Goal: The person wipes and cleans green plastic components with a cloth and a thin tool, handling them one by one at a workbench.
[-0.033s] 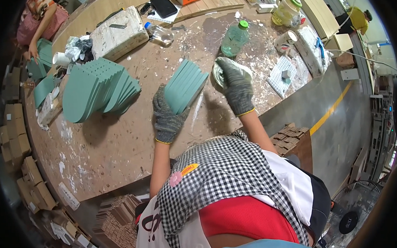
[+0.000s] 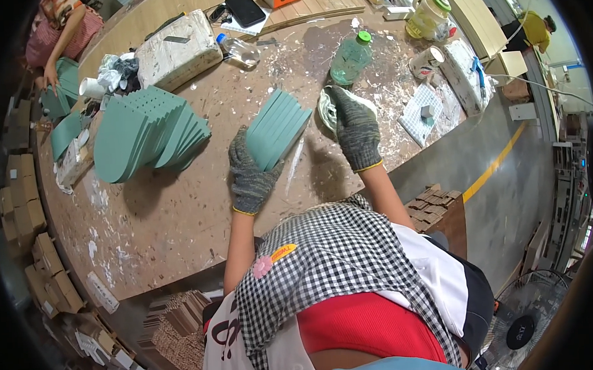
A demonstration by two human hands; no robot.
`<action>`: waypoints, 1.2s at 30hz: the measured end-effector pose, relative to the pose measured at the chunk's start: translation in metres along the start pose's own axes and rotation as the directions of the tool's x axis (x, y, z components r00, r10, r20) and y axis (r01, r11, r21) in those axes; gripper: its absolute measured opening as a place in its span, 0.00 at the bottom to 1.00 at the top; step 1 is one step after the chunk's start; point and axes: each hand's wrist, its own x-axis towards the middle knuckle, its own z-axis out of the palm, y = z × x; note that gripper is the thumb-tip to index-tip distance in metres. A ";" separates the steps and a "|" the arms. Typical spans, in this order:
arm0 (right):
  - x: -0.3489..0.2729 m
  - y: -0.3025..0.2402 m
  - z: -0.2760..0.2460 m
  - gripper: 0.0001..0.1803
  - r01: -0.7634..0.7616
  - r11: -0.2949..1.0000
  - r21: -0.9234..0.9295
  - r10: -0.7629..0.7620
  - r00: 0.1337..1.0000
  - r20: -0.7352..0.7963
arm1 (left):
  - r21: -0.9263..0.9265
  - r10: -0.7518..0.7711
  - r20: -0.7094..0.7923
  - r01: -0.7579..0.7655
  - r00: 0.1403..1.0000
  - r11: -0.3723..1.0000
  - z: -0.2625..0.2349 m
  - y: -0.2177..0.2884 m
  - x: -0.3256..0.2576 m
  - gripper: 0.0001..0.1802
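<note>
My left hand (image 2: 254,177), in a dark grey knit glove, is closed round the near end of a small stack of green boards (image 2: 278,127). The boards are fanned in overlapping steps, with rounded near ends. My right hand (image 2: 357,131), gloved alike, grips a whitish, rounded cloth (image 2: 327,109) just right of that stack; the fingertips are partly hidden. Beyond the right hand stands a green-tinted bottle (image 2: 351,60) with a green cap. To the left, a larger fanned pile of green rounded boards (image 2: 138,129) lies on the worktable (image 2: 199,219), some with small holes.
A paint-spattered block (image 2: 179,48) and a clear bottle (image 2: 241,53) are at the back left. On the right are a paper cup (image 2: 427,61), a gridded sheet (image 2: 416,121) and another spattered block (image 2: 467,78). At far left, another person's hand (image 2: 50,75) touches green boards.
My right hand has turned and shifted slightly on the whitish cloth, so its outline looks narrower. My left hand and the green boards stay where they were.
</note>
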 end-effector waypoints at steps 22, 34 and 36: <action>-0.023 -0.025 0.010 0.20 -0.155 0.912 0.380 0.108 0.984 0.142 | 0.095 0.075 -0.074 -0.068 0.994 0.993 0.015 -0.003 -0.002 0.62; -0.022 -0.025 0.013 0.21 -0.135 0.923 0.361 0.099 0.988 0.117 | 0.017 -0.014 -0.031 0.014 0.999 1.000 0.007 0.005 -0.003 0.62; -0.026 -0.027 0.012 0.21 -0.107 0.929 0.353 0.082 0.993 0.085 | 0.027 -0.011 -0.015 0.011 1.000 1.000 0.005 0.009 -0.003 0.59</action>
